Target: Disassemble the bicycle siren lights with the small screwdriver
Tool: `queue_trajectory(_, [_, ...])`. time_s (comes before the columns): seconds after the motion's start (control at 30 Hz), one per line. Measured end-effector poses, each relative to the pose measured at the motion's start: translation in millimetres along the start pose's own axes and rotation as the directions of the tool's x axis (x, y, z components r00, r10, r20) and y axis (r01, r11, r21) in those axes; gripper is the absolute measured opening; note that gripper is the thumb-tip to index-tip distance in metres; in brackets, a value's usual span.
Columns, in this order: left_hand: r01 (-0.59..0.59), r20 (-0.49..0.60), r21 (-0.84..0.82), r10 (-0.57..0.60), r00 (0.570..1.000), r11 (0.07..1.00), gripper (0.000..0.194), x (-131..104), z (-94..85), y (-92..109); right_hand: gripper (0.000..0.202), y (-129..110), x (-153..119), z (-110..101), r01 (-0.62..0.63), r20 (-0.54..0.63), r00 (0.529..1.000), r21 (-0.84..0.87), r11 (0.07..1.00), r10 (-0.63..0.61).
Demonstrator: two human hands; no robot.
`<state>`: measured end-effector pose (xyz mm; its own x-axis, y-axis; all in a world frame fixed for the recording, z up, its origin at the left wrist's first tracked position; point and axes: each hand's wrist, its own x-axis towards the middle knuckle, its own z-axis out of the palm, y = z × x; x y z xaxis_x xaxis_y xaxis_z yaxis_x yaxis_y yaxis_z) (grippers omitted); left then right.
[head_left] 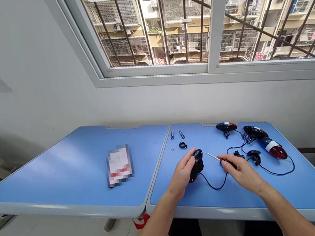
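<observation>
While your left hand [181,174] grips the black device [196,164] over the blue table [218,202] and your right hand [240,167] holds the screwdriver [216,158] — tip clear — screw work appears underway, next calling for tip alignment.

We count two blue tables [55,170], one screwdriver [213,156], three red-and-white oval units [273,148], one held black unit [197,163], one black ring [185,145], two batteries [182,134] near it; can't count the right-side battery cluster [245,136].

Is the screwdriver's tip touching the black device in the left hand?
Apart. The head view shows a narrow strip of blue tabletop between the tip of the screwdriver and the black device.
</observation>
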<state>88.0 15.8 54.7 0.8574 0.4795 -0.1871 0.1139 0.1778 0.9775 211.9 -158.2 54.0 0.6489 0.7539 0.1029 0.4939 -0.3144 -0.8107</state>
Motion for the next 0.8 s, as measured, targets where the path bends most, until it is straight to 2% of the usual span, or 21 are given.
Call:
queue_trajectory(0.17, [-0.046, 0.036, 0.076, 0.044, 0.998, 0.996, 0.057, -7.1, 0.8, 3.5, 0.036, 0.6, 2.0, 2.6, 0.017, 0.032, 0.999, 0.024, 1.000, -0.018])
queue_trajectory(0.47, [-0.066, 0.048, 0.119, 0.060, 0.997, 0.991, 0.059, -7.7, 3.7, 7.4, 0.036, 3.4, 3.2, 4.2, 0.039, -0.047, 0.998, 0.003, 0.999, -0.039])
queue_trajectory(0.8, [-0.129, 0.050, 0.203, 0.121, 0.991, 0.971, 0.057, -5.3, 2.3, 0.5, 0.033, 3.8, 1.0, 8.9, 0.119, -0.121, 0.984, -0.071, 0.990, -0.127])
